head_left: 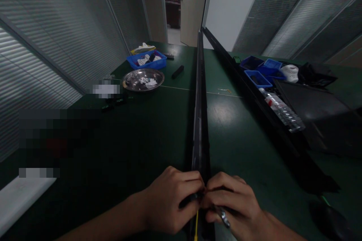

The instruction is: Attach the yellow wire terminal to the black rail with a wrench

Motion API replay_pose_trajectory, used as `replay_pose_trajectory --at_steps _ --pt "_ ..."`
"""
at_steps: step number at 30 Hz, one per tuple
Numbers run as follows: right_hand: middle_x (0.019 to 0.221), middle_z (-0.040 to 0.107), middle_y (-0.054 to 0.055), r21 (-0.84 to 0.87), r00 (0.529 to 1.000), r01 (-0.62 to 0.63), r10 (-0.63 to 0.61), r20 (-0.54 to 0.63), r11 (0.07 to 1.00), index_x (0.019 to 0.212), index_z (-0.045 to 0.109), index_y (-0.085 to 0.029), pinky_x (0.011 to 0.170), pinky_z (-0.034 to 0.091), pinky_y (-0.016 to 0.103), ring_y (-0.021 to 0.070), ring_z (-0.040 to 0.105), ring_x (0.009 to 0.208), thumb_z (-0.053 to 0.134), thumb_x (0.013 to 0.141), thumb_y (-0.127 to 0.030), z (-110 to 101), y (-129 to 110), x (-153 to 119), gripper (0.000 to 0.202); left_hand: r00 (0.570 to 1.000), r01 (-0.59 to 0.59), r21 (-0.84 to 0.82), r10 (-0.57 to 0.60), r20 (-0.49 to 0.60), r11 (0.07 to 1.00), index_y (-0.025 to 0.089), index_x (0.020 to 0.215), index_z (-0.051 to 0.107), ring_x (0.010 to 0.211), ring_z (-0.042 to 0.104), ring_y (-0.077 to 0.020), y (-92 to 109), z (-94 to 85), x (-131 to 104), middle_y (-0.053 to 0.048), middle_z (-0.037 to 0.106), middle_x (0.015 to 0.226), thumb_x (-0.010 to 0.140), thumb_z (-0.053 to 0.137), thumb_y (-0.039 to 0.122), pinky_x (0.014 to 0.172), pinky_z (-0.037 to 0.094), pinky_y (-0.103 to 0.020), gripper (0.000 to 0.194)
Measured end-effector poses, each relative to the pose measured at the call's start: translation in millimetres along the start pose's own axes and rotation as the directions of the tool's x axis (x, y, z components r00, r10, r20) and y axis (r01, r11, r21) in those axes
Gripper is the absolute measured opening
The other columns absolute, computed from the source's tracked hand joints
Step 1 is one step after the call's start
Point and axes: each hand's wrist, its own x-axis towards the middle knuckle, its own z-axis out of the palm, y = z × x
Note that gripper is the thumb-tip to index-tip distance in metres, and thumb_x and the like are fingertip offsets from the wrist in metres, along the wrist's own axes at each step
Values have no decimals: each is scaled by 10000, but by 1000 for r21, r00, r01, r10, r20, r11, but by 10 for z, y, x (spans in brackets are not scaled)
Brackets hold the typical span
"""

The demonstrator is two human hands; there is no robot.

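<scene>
A long black channel-shaped bar runs away from me down the middle of the green table. My left hand is closed at its near end, with a small dark piece partly showing between thumb and fingers; its kind is hidden. Opposite, my right hand is closed around a slim shiny metal tool, mostly covered by the fingers. The fingertips of both hands meet over the bar. Below them a thin yellow strand lies along the bar.
A second black bar slants along the right. Beyond it are blue bins, a plastic bottle and a dark flat panel. At the far left stand a metal bowl, a blue basket and a short black block.
</scene>
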Motion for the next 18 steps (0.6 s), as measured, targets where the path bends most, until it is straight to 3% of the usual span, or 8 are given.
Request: replay_pose_trajectory --at_steps 5,11,18 --pt "930 693 38 -150 998 43 -36 45 988 1068 652 -172 723 438 276 127 670 828 494 1094 -346 27 15 -98 237 1000 -9 -2 9 -19 1000 191 1027 597 859 691 -175 0 0 16 -14 665 1010 917 527 107 672 452 -301 155" --pt "887 628 24 -95 993 -76 84 78 993 1052 575 -192 691 408 285 135 625 784 406 1107 -288 7 28 -119 202 999 -22 -13 21 -33 1000 178 997 577 774 661 -162 -3 -26 13 -28 654 937 935 417 73 654 452 -294 201" --pt "833 613 12 -119 996 -63 70 63 991 998 504 -196 650 404 280 135 596 722 343 1091 -221 51 52 -132 188 999 -32 -8 31 -17 999 170 1060 602 834 677 -169 -21 -16 12 -46 668 992 969 386 95 697 490 -281 246"
